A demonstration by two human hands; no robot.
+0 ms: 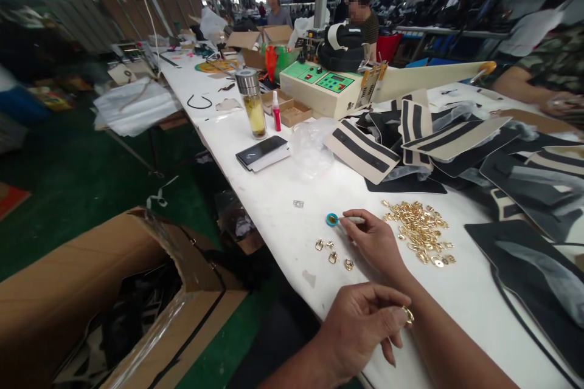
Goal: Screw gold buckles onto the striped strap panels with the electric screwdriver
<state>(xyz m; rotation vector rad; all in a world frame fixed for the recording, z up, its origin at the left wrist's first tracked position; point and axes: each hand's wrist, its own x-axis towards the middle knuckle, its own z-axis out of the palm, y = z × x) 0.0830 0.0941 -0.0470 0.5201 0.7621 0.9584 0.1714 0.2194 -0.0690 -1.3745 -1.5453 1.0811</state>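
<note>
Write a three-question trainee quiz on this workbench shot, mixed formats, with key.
1. Open: What does the left hand hold?
2. True or false: The clear bottle with the metal lid lies on its side on the table.
3. Fill the gap: The right hand holds a thin stick with its tip at the small round ____ dish.

Key:
1. A small gold ring fitting.
2. False; it stands upright.
3. Blue.
</note>
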